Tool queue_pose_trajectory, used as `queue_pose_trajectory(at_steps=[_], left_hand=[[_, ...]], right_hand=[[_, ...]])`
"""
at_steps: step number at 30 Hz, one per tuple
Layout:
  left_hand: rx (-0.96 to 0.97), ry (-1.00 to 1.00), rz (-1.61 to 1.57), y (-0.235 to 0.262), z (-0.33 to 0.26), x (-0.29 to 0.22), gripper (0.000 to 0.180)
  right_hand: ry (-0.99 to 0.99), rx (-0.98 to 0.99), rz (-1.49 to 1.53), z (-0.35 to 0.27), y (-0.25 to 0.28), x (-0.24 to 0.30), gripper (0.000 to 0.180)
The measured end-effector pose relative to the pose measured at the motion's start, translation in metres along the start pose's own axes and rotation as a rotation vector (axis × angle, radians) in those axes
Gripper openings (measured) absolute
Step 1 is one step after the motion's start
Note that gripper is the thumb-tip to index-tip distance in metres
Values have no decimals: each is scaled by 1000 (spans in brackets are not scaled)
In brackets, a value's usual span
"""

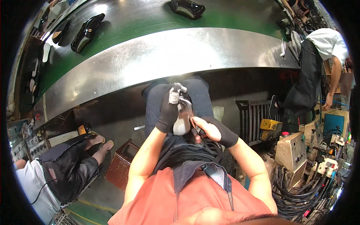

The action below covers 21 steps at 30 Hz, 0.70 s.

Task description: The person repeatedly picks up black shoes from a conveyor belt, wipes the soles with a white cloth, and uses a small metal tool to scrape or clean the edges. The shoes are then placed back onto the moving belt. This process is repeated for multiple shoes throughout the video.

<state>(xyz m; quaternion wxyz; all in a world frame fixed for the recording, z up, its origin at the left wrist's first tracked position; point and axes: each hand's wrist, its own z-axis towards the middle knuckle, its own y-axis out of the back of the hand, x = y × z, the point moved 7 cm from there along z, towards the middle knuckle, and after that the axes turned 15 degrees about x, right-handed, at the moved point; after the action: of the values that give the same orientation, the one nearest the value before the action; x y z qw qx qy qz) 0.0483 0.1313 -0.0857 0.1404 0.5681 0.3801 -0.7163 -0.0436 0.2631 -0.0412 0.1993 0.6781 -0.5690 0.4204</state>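
Note:
Over my lap I hold a shoe [182, 124] with a pale inner or sole side and a dark edge. My left hand [169, 108], in a black fingerless glove with white tape around the fingers, is closed on its far part. From the right, my right hand [212, 132], also in a black fingerless glove, pinches the shoe's right edge with thumb and fingers. Its fingertips are partly hidden below the thumb, so whether they also hold something small cannot be made out.
Ahead runs a metal bench edge [157, 52] beside a green belt [131, 26] carrying glossy black shoes [87, 33]. One person [71, 172] sits at the left; another [318, 71] bends at the right. A brown box [122, 165] and a machine with cables [292, 153] flank me.

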Motion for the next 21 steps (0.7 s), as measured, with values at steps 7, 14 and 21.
queue_pose_trajectory(at_steps=[7, 14, 21], left_hand=[[-80, 95, 77, 7, 6, 5, 38], [-39, -2, 186, 12, -12, -10, 53], [-108, -77, 227, -1, -4, -23, 31]], right_hand=[[461, -620, -434, 43, -17, -49, 34], [104, -53, -57, 26, -15, -53, 43], [15, -122, -125, 10, -3, -15, 50]])
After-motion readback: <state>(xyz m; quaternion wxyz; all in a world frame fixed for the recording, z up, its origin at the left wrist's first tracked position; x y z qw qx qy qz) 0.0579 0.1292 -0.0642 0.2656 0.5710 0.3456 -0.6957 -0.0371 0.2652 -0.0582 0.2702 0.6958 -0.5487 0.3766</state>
